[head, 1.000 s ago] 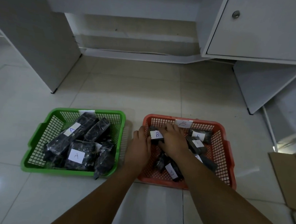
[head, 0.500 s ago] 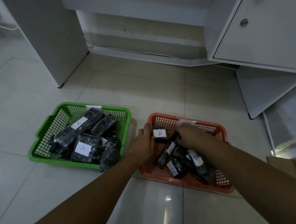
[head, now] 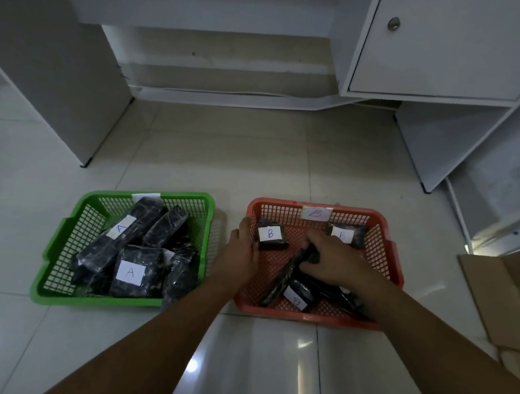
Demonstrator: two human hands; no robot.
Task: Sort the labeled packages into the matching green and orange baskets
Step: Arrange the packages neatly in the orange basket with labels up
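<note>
Head view, near to far. My two forearms reach from the near edge of the floor to the orange basket. My left hand rests on that basket's left rim, fingers curled over the edge beside a package labelled B in the far left corner. My right hand is inside the basket, fingers curled round a long dark package that lies tilted toward the near left corner, its label hidden. More B packages lie at the near edge and the far right corner; the basket's own tag B sits on its far wall. Well apart to the left, the green basket holds the dark packages labelled A, one of which overhangs the near right corner. Risk, as judged: the glossy wrap may slip from my curled fingers, or shifting the long package may turn neighbouring labels face down, so that a sorting error goes unseen. Compared with half a second ago, my right hand has drawn back from the far wall, uncovering the tag and the far right package; my left hand keeps its hold.
</note>
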